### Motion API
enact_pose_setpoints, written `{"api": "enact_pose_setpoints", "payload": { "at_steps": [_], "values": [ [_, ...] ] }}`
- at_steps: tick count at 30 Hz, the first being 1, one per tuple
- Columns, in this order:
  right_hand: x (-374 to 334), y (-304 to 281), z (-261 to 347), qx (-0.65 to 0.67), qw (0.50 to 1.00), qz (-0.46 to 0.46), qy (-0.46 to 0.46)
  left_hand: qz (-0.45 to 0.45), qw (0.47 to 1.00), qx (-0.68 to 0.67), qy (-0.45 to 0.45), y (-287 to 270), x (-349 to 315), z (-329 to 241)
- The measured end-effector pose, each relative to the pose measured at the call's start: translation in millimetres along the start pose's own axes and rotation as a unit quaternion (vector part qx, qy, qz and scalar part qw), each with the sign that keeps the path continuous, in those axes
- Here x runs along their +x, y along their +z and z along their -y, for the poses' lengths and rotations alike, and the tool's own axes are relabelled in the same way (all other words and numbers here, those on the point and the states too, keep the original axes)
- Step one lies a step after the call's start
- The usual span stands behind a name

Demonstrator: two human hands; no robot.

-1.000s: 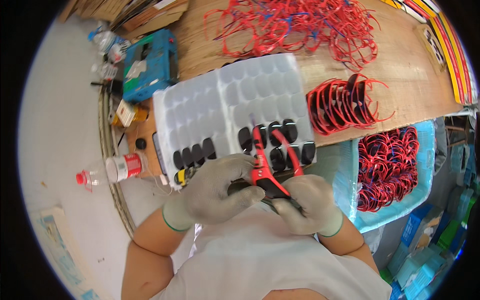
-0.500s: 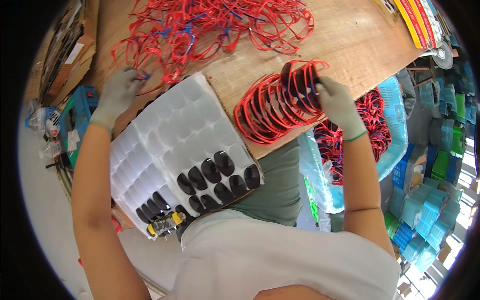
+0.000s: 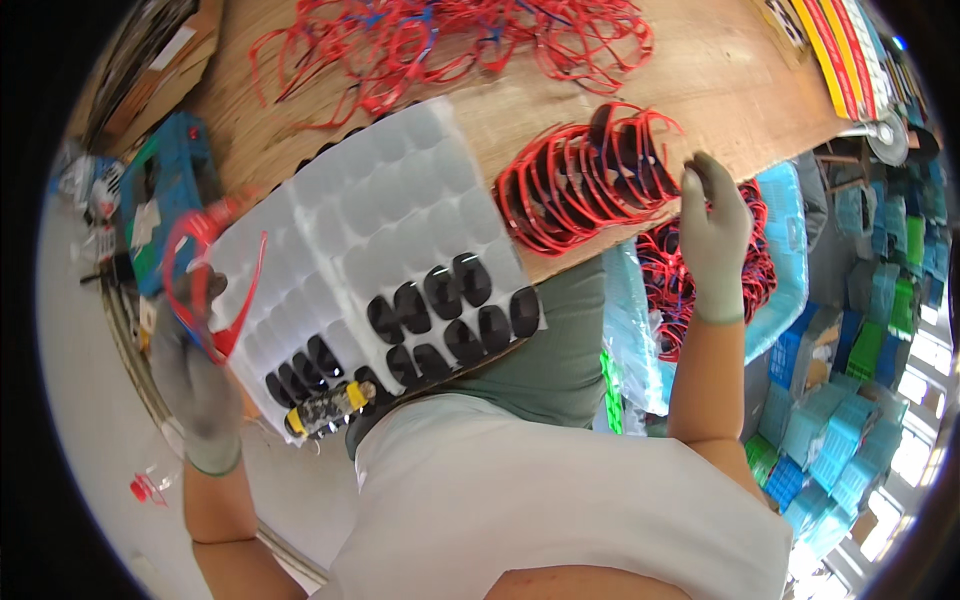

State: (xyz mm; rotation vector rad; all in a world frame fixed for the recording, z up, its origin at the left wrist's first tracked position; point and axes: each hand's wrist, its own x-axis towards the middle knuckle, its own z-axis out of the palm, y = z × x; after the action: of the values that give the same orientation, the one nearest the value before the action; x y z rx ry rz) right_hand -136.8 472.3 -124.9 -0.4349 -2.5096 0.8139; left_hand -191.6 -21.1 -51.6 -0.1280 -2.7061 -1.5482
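In my gloved left hand [image 3: 195,380], at the left edge of the white lens tray, is a red glasses frame [image 3: 232,325], blurred by motion. My gloved right hand [image 3: 715,240] holds nothing, fingers slightly apart, just to the right of a row of red sunglasses [image 3: 580,185] with dark lenses. Those glasses stand nested one behind another on the wooden table. Between my hands lies the white padded tray [image 3: 385,200] of rounded pockets. Several dark lenses [image 3: 440,300] sit in its nearer rows. A yellow-and-black tool [image 3: 330,408] rests on its near edge.
A tangled heap of red frames [image 3: 450,40] spreads over the far side of the wooden table [image 3: 720,80]. To the right, a light-blue crate [image 3: 790,240] holds red glasses. At left are a blue-green machine [image 3: 170,185] and stacked cardboard [image 3: 165,60]. Crates [image 3: 840,410] pile up far right.
My left hand has come from the heap back toward me, bringing a red frame. My right hand has let go of the row of sunglasses and moved slightly right. The view has shifted.
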Motion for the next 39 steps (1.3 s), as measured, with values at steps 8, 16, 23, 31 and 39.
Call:
{"api": "enact_pose_setpoints", "payload": {
  "at_steps": [8,16,23,31,39],
  "values": [
    [-85,59,145,0.015,0.961,0.224,-0.159,-0.078,0.909,0.202,0.356,-11,-87,3],
    [-85,75,155,-0.130,0.942,0.286,-0.118,-0.341,0.930,-0.106,0.089,-8,-129,-7],
    [-82,43,137,0.194,0.959,0.204,-0.011,-0.231,0.844,-0.479,0.070,-44,-174,5],
    [-127,8,70,0.063,0.986,0.142,-0.064,-0.090,0.910,-0.401,0.056,-16,-184,-17],
    [-157,-32,174,0.480,0.837,0.252,0.079,0.225,0.958,-0.178,-0.030,20,-193,-50]
  ]
}}
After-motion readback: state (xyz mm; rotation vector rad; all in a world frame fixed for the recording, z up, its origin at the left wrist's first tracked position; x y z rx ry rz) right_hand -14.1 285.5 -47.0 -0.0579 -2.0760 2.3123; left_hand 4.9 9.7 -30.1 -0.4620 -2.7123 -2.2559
